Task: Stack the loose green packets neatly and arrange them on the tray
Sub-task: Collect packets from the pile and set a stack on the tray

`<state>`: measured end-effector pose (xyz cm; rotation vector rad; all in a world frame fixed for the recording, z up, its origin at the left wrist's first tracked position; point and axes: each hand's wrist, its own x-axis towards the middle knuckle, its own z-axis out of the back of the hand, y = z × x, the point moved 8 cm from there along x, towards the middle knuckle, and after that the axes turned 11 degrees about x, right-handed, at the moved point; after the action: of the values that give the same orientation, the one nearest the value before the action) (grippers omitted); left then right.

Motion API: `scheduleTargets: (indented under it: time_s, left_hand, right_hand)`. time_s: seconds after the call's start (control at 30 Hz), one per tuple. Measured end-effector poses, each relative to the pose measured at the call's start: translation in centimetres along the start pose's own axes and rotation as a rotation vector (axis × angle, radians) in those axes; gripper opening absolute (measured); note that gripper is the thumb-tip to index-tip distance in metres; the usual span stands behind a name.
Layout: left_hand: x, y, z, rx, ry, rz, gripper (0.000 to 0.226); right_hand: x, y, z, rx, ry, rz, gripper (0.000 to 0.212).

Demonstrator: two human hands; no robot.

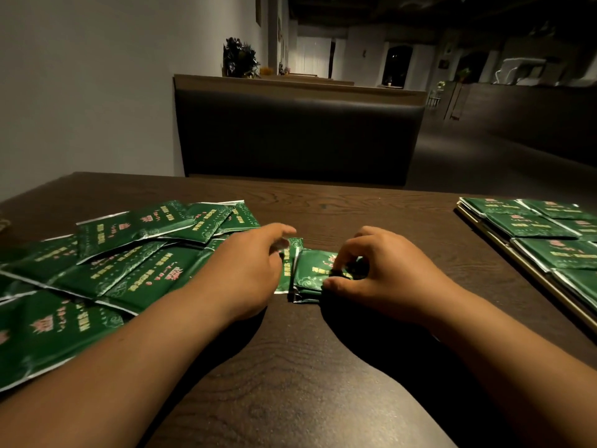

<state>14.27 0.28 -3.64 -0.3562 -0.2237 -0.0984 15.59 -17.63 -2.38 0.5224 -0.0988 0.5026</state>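
- At the worktop's [355, 215] centre, right hand [381, 279] pinches the small stack [310, 273]; left hand [245, 270] touches a neighbouring packet [288, 260], grip unclear.
- Tray [477, 224] lies well right, right hand nearer.

Packets' [129, 273] print — blurred, unreadable

The loose packets [122, 253] were deep green with silvery edges, yellow lettering, a pink emblem and pale cloud swirls. The small stack [310, 274] showed the same green and swirls. The tray [536, 275] had a pale gold rim. The table [355, 205] was dark brown with wavy grain.
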Motion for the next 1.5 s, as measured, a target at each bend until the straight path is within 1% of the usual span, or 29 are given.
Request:
scheduleTargets:
  time_s: [0.07,0.1,0.17,0.2,0.33,0.4,0.47,0.53,0.57,0.63,0.7,0.73,0.77,0.83,0.93,1.07,1.13,1.2,1.27,1.33,1.4,1.43,1.5]
  left_hand:
    - [0.3,1.3,0.7,0.042,-0.09,0.052,0.043]
    - [0.6,2.0,0.6,0.105,-0.087,0.087,0.044]
    - [0.8,3.2,-0.4,0.22,0.027,0.145,0.058]
    - [0.8,3.4,-0.9,0.238,0.084,0.147,0.065]
    - [0.6,2.8,-2.4,0.274,0.237,0.099,0.083]
    - [0.2,2.3,-2.9,0.32,0.329,0.049,0.083]
    - [0.0,1.6,-3.2,0.35,0.378,-0.031,0.076]
    - [-0.1,1.0,-2.9,0.361,0.384,-0.077,0.075]
    - [0.0,0.8,-2.6,0.358,0.366,-0.078,0.079]
    - [0.1,0.7,-2.0,0.356,0.327,-0.056,0.093]
    - [0.1,0.9,-1.6,0.344,0.323,-0.015,0.108]
    - [0.0,1.1,-1.5,0.321,0.333,0.014,0.111]
    - [-0.1,1.2,-1.2,0.287,0.341,0.046,0.106]
    - [-0.2,1.4,-0.8,0.217,0.324,0.09,0.084]
    - [-0.1,1.6,-0.4,0.089,0.233,0.113,0.059]
    - [0.2,2.8,0.9,-0.271,0.081,0.271,0.036]
    - [0.3,3.6,1.5,-0.467,-0.026,0.349,0.03]
    - [0.5,4.0,2.0,-0.725,-0.133,0.386,0.024]
    - [0.4,3.8,2.0,-0.96,-0.185,0.398,0.022]
    - [0.3,3.4,2.1,-1.083,-0.202,0.38,0.032]
    - [0.4,3.1,2.0,-1.105,-0.199,0.331,0.043]
    - [0.4,2.9,1.9,-1.085,-0.19,0.298,0.046]
    - [0.4,2.1,1.7,-1.043,-0.165,0.225,0.05]
  right_hand:
    - [-0.2,-0.6,0.6,-0.007,0.02,-0.054,0.027]
    - [-0.3,-0.9,0.9,-0.015,0.025,-0.085,0.026]
    - [-0.5,-1.5,1.6,-0.031,0.015,-0.139,0.028]
    - [-0.5,-1.7,1.8,-0.038,0.008,-0.162,0.03]
    - [-0.5,-2.5,2.0,-0.053,-0.012,-0.218,0.029]
    - [-0.5,-2.9,2.1,-0.053,-0.028,-0.247,0.027]
    - [-0.5,-3.4,2.3,-0.061,-0.031,-0.285,0.025]
    - [-0.4,-3.8,2.5,-0.08,-0.029,-0.315,0.023]
    - [-0.5,-3.9,2.6,-0.093,-0.031,-0.326,0.023]
    - [-0.5,-4.0,2.7,-0.114,-0.031,-0.343,0.023]
    - [-0.6,-3.9,2.8,-0.123,-0.033,-0.349,0.024]
    - [-0.6,-3.9,2.8,-0.123,-0.037,-0.348,0.024]
    - [-0.6,-3.9,2.8,-0.121,-0.039,-0.347,0.024]
    - [-0.6,-3.9,2.7,-0.114,-0.032,-0.348,0.024]
    - [-0.6,-3.9,2.8,-0.112,-0.038,-0.349,0.024]
    - [-0.6,-4.0,3.0,-0.094,-0.056,-0.326,0.022]
    - [-0.6,-3.2,3.6,-0.046,-0.134,-0.252,0.02]
    - [-1.0,-1.8,4.1,0.095,-0.222,-0.169,0.021]
    - [-1.4,-0.7,3.8,0.312,-0.265,-0.141,0.028]
    - [-1.5,0.0,2.7,0.558,-0.224,-0.146,0.035]
    - [-1.5,0.5,1.7,0.75,-0.18,-0.142,0.034]
    - [-1.4,0.5,1.6,0.821,-0.188,-0.136,0.034]
    - [-1.3,0.0,1.7,0.937,-0.259,-0.144,0.041]
